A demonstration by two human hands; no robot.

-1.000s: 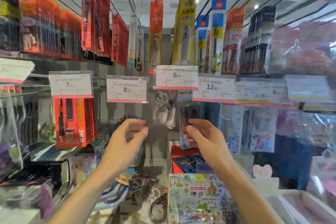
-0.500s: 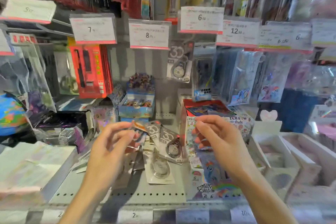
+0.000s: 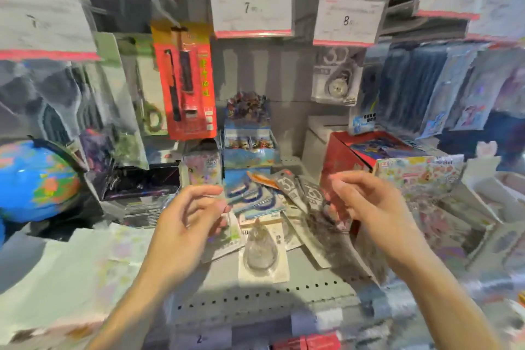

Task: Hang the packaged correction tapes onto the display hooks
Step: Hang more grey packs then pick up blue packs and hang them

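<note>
Above the perforated shelf (image 3: 255, 297), both hands are raised with fingers loosely curled and nothing gripped: the left hand (image 3: 187, 224) and the right hand (image 3: 369, 207) are held apart, over a loose pile of packaged correction tapes (image 3: 284, 207). One clear blister pack (image 3: 262, 250) is seen lying flat nearest the shelf edge; the rest overlap, and their number cannot be told through the blur. One correction tape pack (image 3: 336, 77) is hung on a hook beneath the price tag marked 8 (image 3: 348, 18). A red box (image 3: 349, 156) is placed just right of the pile, a blue display box (image 3: 250, 145) behind it. One globe (image 3: 37, 179) is seen at far left.
</note>
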